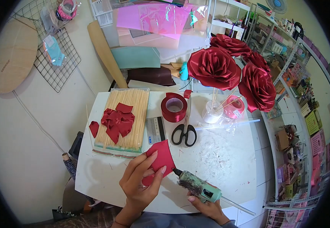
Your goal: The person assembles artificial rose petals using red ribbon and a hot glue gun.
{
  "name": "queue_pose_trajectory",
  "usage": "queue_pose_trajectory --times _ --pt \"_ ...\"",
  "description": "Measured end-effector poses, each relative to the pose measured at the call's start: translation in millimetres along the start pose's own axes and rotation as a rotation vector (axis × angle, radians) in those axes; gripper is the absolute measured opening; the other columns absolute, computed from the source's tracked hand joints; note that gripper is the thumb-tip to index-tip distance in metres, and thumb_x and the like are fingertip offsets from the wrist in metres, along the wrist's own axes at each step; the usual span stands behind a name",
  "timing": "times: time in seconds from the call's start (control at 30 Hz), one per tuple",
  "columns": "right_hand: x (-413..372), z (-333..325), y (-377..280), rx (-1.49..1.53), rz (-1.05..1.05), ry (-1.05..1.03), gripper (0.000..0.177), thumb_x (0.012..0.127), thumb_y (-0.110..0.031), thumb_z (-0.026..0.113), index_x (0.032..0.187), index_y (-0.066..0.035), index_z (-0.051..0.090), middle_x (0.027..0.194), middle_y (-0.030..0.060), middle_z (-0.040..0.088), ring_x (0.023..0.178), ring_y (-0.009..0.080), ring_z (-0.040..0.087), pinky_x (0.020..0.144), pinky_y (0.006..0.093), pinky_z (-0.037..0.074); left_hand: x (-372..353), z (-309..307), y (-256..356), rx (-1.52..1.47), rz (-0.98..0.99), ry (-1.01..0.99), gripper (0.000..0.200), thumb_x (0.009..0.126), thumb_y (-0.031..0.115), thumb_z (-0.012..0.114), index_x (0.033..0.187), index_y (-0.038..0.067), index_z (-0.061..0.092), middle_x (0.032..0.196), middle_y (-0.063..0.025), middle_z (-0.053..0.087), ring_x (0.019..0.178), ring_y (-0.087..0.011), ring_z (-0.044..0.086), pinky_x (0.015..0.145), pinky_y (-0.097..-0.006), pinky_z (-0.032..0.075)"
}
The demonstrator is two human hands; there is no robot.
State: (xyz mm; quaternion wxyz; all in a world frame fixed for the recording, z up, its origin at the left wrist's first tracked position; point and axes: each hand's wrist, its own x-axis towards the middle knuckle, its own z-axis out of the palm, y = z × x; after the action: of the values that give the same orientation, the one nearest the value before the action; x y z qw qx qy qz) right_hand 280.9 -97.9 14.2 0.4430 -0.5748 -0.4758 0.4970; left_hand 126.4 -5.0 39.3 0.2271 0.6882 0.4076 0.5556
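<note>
My left hand (142,176) is closed on a piece of red ribbon (161,156), holding it up over the white table. In my right hand (208,211) is a green hot glue gun (201,187) with a glue stick out of its back end. The black nozzle is at the ribbon piece's right edge, seemingly touching it. Beyond my hands lie black-handled scissors (184,135), a roll of dark red ribbon (173,107) and a bank card (155,130). Cut red ribbon pieces (118,121) rest on a bundle of thin wooden sticks (134,100) at the left.
Several red ribbon roses (214,68) on sticks stand in a white holder (212,112) at the back right. Beside it is a pink roll (233,107). A clear glue stick (244,122) lies near the table's (225,163) right edge. Shelves (286,152) line the right side.
</note>
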Motion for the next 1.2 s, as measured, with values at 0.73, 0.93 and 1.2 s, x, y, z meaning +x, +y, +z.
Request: queue_pose_trajectory --times 0.73,0.93,1.2 --pt "9 -20 3 -0.808 -0.012 0.322 0.048 0.068 -0.018 0.064 0.106 0.003 0.044 0.092 0.0206 0.045 0.075 0.0353 0.053 0.064 0.0381 0.045 3 7 -1 -0.441 -0.224 -0.096 0.051 0.065 -0.016 0.057 0.112 -0.007 0.042 0.109 -0.0115 0.040 0.095 -0.0171 0.048 0.075 -0.0284 0.051" --pt "3 -39 -12 -0.944 -0.153 0.238 0.047 0.066 -0.026 0.069 0.102 0.000 0.050 0.087 0.0167 0.049 0.070 0.0295 0.056 0.059 0.0342 0.047 0 9 3 -0.549 -0.247 -0.147 0.056 0.066 -0.014 0.059 0.117 -0.004 0.039 0.113 -0.0114 0.040 0.096 -0.0172 0.048 0.074 -0.0279 0.052" --pt "37 -71 -71 -0.067 -0.494 0.023 0.032 0.068 0.003 0.066 0.098 0.001 0.057 0.087 0.0107 0.059 0.077 0.0139 0.056 0.064 0.0246 0.046 -2 29 33 -0.612 -0.217 -0.360 0.055 0.068 -0.006 0.062 0.119 0.001 0.041 0.116 -0.0133 0.042 0.100 -0.0189 0.049 0.072 -0.0259 0.052"
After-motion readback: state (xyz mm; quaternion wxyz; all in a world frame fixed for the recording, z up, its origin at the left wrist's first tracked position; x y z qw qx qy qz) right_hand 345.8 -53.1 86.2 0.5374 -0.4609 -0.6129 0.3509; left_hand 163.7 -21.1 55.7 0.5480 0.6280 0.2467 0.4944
